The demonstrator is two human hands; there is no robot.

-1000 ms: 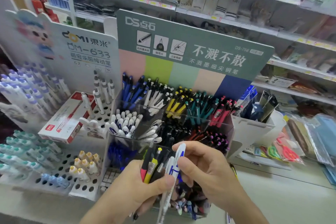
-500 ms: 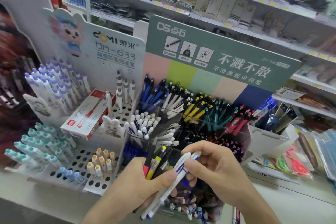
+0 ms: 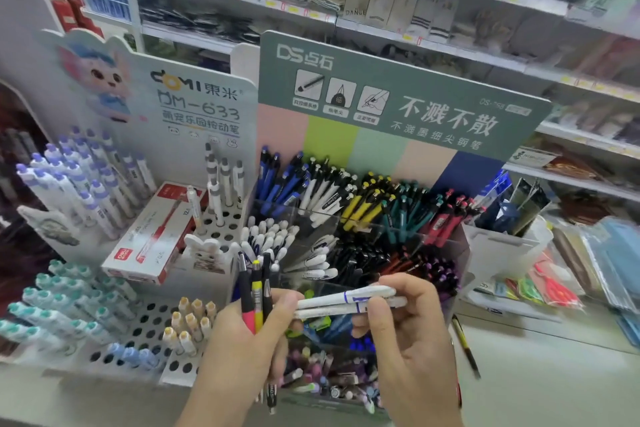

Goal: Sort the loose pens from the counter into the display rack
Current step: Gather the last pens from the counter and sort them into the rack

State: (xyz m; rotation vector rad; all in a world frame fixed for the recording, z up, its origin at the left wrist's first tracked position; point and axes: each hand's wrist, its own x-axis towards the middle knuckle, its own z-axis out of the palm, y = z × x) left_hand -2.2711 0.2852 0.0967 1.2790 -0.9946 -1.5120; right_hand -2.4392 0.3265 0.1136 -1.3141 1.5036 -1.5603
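From the head view, your left hand (image 3: 242, 340) grips an upright bundle of pens (image 3: 255, 291), one with a pink barrel, one yellow, one black, their tops standing above your fist. Your right hand (image 3: 412, 333) pinches two white pens (image 3: 346, 303) near their right ends, fingers curled over them and thumb beneath, while your left thumb touches their other ends. A second ago a single white pen stood nearly upright between your hands; since then it has tipped over, and now the white pair lies almost level, drawn clear of the bundle and hanging in front of the display rack (image 3: 460, 239). That suggests you have sorted out the white ones and are ready to place them. The likely home is the compartment of white pens (image 3: 266, 236) in the rack's middle row on the left, just above your left hand, or the white group in the back row; the print is too blurred to say which matches. One loose pen (image 3: 465, 347) lies on the counter (image 3: 554, 388) to your right.
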